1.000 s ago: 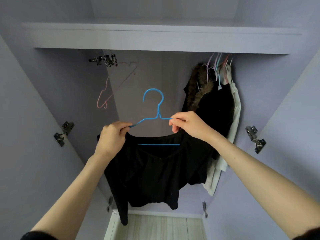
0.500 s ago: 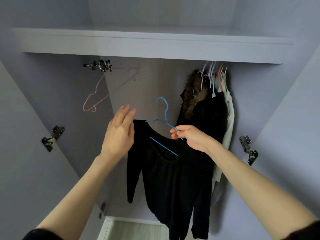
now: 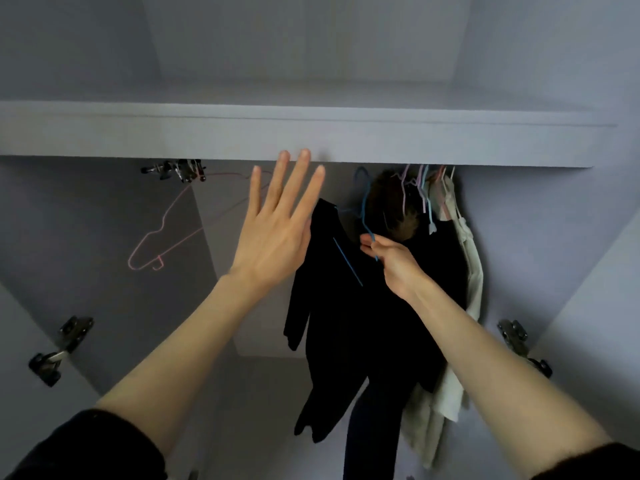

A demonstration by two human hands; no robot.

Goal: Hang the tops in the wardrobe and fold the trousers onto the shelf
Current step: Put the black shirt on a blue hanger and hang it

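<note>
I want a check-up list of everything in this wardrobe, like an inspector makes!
Surface: pale shelf runs above the hanging space.
Job's things: black top on blue hanger, hook up near the shelf's underside.
Clutter: empty pink hanger; metal clips; fur-collared dark coat; white garment.
Grips: left hand open, fingers spread; right hand pinches the blue hanger.
Cables: nothing seen.
Surroundings: door hinges on both sides.

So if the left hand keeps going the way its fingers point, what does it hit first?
Probably the front edge of the shelf: the left hand points up with its fingertips just below it, though depth is unclear.
</note>
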